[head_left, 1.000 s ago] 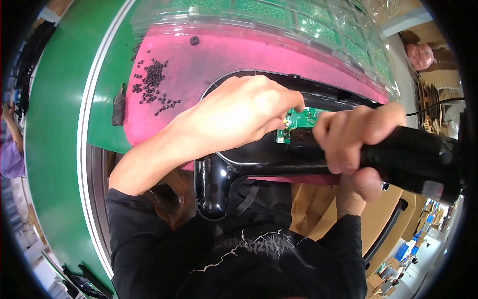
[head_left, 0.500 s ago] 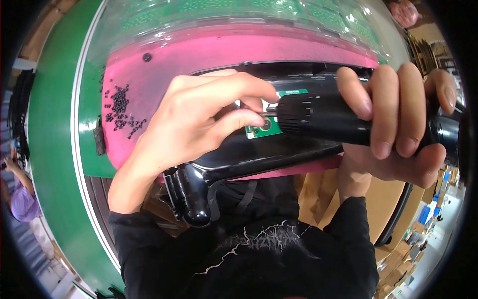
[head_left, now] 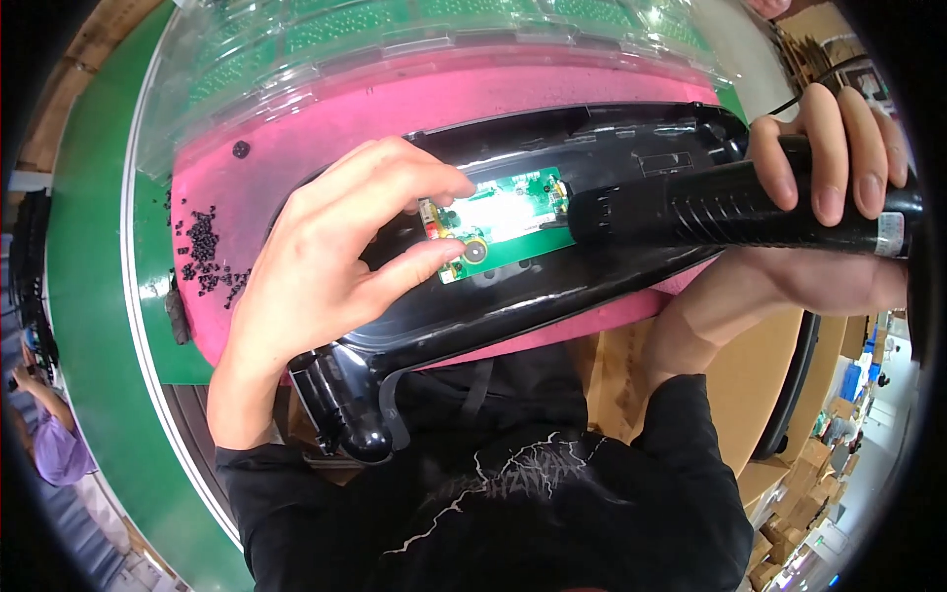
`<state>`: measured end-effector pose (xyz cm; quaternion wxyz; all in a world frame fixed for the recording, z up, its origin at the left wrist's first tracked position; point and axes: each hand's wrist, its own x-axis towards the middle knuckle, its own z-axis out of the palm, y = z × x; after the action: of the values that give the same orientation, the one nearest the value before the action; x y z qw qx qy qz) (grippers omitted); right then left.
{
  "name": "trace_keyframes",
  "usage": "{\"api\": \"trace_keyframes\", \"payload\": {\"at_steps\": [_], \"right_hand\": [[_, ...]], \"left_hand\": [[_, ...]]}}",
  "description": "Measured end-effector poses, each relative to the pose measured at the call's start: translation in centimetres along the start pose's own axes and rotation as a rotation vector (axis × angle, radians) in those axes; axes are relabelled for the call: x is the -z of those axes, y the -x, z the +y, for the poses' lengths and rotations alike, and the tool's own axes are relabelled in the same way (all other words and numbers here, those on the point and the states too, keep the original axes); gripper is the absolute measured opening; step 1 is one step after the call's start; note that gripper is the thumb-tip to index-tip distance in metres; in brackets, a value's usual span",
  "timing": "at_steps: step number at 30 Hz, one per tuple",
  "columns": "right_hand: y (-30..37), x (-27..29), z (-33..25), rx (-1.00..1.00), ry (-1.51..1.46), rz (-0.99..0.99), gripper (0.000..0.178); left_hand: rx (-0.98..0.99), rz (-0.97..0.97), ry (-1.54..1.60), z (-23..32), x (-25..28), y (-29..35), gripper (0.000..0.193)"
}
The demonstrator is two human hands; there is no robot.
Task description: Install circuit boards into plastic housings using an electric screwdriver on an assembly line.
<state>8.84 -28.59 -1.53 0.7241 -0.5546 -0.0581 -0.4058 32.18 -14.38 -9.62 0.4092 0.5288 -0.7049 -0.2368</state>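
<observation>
A green circuit board lies inside a long black plastic housing, lit by a bright glare. My left hand is over the board's left end, thumb and forefinger apart; the thumb tip appears to touch the corner by a round part. In my right hand is a thick black electric screwdriver, held nearly level with its ribbed front end at the board's right edge. Its tip is hard to make out against the dark housing. A rounded black arm juts from the housing's near left end.
A pink mat lies under the housing on a green table. Many small black screws are piled at its left. Clear plastic trays stand along the back. A cardboard box is at the near right; another person is far left.
My left hand has drawn back leftward from the screwdriver's front end, its fingers parting. The screwdriver has shifted right in my right hand, uncovering more of the board.
</observation>
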Motion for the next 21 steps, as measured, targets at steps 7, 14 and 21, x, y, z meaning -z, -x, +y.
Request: {"api": "trace_keyframes", "payload": {"at_steps": [7, 14, 21], "right_hand": [[-0.4, -0.2, 0.1, -0.032, -0.008, 0.006, 0.050], [-0.8, -1.1, 0.7, -0.072, -0.019, 0.000, 0.052], [-1.7, -4.2, 3.1, -0.121, -0.040, -0.035, 0.054]], "left_hand": [[-0.020, -0.041, -0.026, -0.3, -0.4, -0.1, 0.031], [-0.036, -0.065, -0.045, -0.6, -0.4, 0.1, 0.030], [-0.046, -0.102, -0.067, -0.8, 0.1, 0.5, 0.029]]}}
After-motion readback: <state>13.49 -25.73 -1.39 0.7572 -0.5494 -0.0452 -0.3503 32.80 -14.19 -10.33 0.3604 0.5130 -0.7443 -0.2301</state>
